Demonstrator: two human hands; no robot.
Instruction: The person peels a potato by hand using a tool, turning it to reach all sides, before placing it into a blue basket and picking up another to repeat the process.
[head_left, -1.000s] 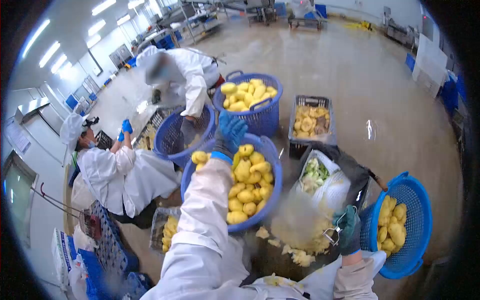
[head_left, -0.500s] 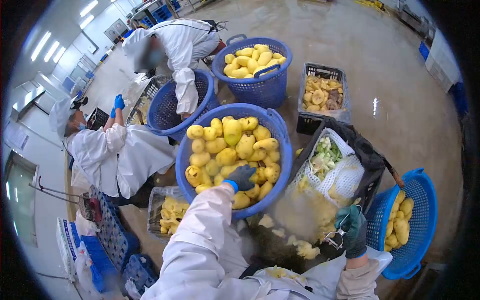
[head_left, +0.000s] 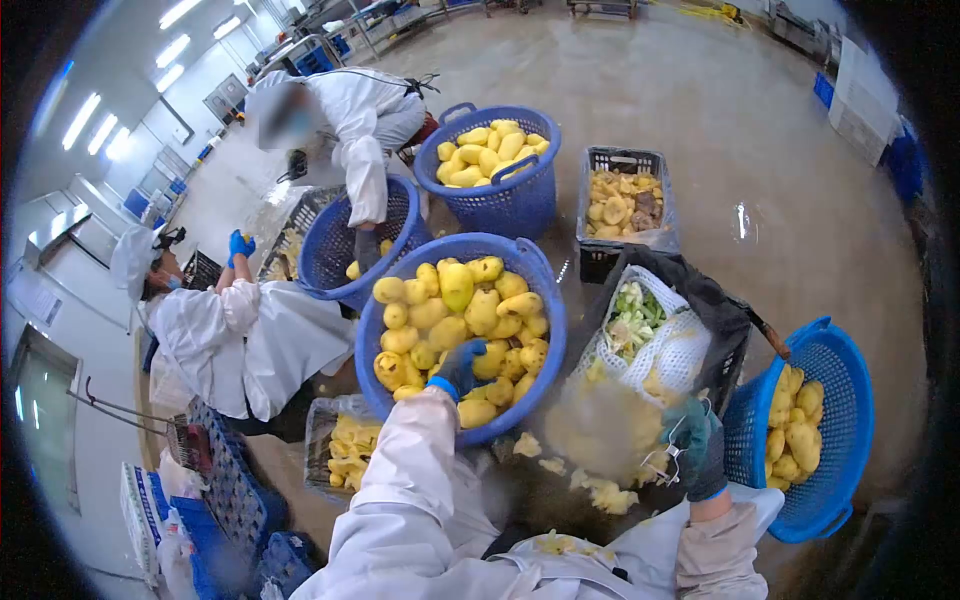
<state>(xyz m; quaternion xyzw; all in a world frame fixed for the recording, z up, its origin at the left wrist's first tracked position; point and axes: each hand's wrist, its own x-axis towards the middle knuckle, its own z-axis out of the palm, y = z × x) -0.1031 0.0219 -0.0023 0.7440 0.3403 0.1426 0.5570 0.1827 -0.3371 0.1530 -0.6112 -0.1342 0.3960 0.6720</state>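
The left hand is touching yellow potatoes in the central blue basket, its grip unclear, and is best cupping one lightly while the right hand is clenching a metal tool well clear, the basket standing on a wet floor in a brightly lit room.

The wet floor bears a central potato basket, with a second basket at twelve o'clock and a black crate at two.
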